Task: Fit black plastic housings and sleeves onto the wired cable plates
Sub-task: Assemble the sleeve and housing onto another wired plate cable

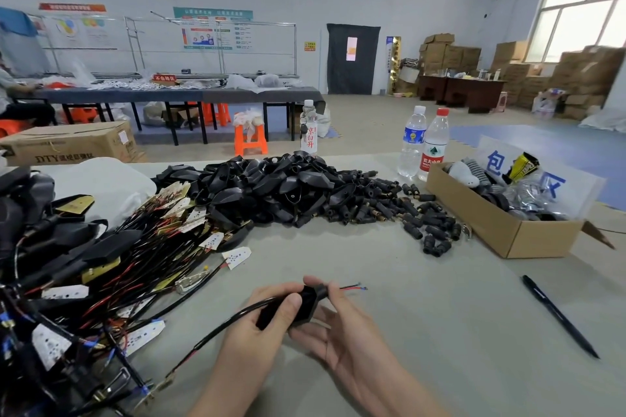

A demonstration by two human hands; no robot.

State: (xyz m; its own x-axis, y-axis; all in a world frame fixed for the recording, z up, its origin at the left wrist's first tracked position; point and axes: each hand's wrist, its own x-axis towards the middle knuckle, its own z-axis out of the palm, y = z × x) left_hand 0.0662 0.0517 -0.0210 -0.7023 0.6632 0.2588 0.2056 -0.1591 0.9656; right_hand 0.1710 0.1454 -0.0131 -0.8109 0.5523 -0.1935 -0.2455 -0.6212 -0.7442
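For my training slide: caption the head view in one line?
Left hand and right hand grip a black housing on a cable, beside piles of housings, sleeves and wired plates.

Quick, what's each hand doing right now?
Left hand: holding the black cover and its cable.
Right hand: pinching the same cover's far end.

The housing (305,306) is smooth black plastic; the piled housings (271,186) are glossier. The sleeves (416,217) look matt black plastic. The box (508,234) is plain brown cardboard, the bottles (411,145) clear plastic, the table (423,298) matt grey.
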